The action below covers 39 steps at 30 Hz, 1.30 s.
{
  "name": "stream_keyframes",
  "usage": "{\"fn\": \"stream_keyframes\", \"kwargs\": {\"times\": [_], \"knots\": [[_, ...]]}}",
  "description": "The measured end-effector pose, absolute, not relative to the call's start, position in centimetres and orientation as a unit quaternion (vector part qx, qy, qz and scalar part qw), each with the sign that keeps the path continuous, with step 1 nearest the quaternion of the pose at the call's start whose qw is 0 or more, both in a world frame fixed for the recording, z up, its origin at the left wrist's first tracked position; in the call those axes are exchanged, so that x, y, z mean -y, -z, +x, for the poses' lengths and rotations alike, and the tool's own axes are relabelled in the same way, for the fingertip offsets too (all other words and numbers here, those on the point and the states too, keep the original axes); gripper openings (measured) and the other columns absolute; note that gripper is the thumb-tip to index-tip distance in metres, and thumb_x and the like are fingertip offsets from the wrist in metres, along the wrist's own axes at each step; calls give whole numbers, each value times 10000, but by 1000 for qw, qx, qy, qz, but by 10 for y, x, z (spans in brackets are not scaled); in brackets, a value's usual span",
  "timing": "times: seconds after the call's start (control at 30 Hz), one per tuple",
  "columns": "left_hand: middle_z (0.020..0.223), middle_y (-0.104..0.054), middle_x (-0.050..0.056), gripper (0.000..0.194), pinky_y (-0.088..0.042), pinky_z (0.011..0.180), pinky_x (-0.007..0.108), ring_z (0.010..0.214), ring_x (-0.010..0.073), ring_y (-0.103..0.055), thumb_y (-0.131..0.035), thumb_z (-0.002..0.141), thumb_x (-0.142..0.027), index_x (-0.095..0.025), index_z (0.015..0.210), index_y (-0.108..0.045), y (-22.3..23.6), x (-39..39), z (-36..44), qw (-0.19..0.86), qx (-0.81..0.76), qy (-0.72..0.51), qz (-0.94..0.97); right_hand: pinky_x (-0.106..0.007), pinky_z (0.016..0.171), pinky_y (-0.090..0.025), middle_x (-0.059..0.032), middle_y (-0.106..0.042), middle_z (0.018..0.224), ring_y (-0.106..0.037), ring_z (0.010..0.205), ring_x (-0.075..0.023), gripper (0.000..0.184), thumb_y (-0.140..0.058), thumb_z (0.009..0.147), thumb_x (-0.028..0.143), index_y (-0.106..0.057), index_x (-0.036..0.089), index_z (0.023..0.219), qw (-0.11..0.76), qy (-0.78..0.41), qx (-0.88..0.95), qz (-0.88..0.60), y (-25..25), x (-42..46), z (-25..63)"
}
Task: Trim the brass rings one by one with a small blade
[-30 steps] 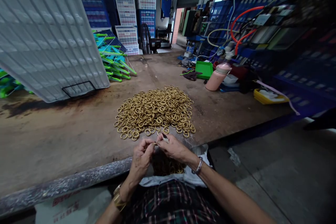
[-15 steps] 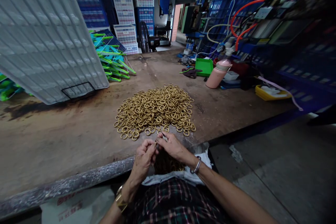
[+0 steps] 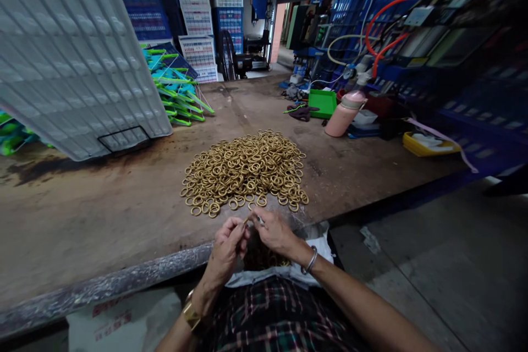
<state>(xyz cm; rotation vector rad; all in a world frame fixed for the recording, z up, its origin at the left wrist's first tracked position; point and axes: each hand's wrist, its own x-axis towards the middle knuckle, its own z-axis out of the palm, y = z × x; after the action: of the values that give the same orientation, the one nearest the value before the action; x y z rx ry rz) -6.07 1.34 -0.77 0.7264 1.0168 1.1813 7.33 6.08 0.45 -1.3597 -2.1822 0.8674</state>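
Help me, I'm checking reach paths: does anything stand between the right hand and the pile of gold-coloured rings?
Nothing visible does. The pile of gold-coloured rings lies on the table just beyond the right hand. The left hand is beside it, not in front; the pink bottle stands off to the right.

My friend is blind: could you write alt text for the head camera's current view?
A left hand pinches a gold-coloured ring beside the right hand, which grips a small unclear object, at the near edge of a brown table. Beyond lies a heap of similar rings; a ribbed white container is at left and a pink bottle at right.
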Motion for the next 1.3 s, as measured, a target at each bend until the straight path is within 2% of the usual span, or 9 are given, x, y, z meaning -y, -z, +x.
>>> {"fn": "stream_keyframes", "kwargs": {"times": [0.17, 0.4, 0.6, 0.8, 0.97, 1.07, 1.17, 1.3], "knots": [[532, -468, -68, 293, -283, 359, 157, 377, 36, -342, -560, 750, -455, -174, 739, -477, 10, -14, -62, 629, -474, -509, 347, -244, 582, -272, -28, -584, 729, -487, 650, -141, 236, -398, 684, 73, -530, 176, 850, 129, -218, 853, -455, -2, -52, 72], [507, -447, -75, 316, -285, 373, 155, 382, 38, -348, -552, 742, -479, -176, 736, -462, 7, -12, -62, 613, -502, -492, 362, -259, 605, -280, -60, -607, 843, -524, 713, -161, 246, -371, 746, 99, -505, 172, 939, 73, -196, 857, -471, -7, -50, 68], [493, -440, -72, 317, -287, 359, 162, 368, 38, -340, -558, 743, -466, -173, 677, -457, 1, -4, -64, 620, -497, -486, 364, -264, 588, -278, -76, -628, 841, -555, 707, -169, 195, -388, 783, 127, -491, 162, 945, 43, -177, 848, -497, 0, -53, 65], [595, -526, -32, 254, -316, 357, 171, 402, 49, -401, -588, 747, -396, -166, 693, -497, -4, 9, -66, 703, -401, -519, 275, -256, 605, -307, -78, -632, 874, -569, 768, -169, 231, -373, 779, 97, -486, 160, 970, 70, -162, 822, -541, 3, -70, 58], [712, -590, 30, 276, -356, 377, 181, 516, 86, -496, -630, 704, -398, -135, 715, -546, 0, 3, -74, 682, -415, -572, 191, -276, 648, -331, -79, -623, 938, -572, 823, -193, 211, -420, 813, 199, -455, 172, 1019, 98, -136, 816, -552, 6, -76, 33], [694, -590, 9, 238, -348, 384, 172, 519, 90, -516, -673, 664, -333, -163, 760, -537, 1, 1, -82, 698, -399, -576, 143, -297, 656, -329, -88, -622, 936, -574, 808, -207, 227, -419, 820, 209, -445, 179, 1044, 83, -109, 820, -555, 8, -79, 21], [676, -586, -11, 280, -367, 416, 162, 525, 82, -529, -699, 628, -283, -180, 845, -555, 4, -1, -90, 724, -383, -568, 79, -296, 659, -323, -83, -627, 920, -580, 802, -201, 237, -421, 806, 175, -443, 188, 1041, 70, -105, 822, -555, 11, -82, 16], [672, -587, 4, 229, -409, 438, 175, 569, 95, -554, -711, 606, -268, -137, 688, -543, 7, -7, -96, 710, -400, -578, 33, -278, 633, -307, -56, -640, 899, -591, 795, -187, 257, -442, 769, 148, -452, 196, 1021, 75, -118, 821, -553, 11, -88, 18]]}}
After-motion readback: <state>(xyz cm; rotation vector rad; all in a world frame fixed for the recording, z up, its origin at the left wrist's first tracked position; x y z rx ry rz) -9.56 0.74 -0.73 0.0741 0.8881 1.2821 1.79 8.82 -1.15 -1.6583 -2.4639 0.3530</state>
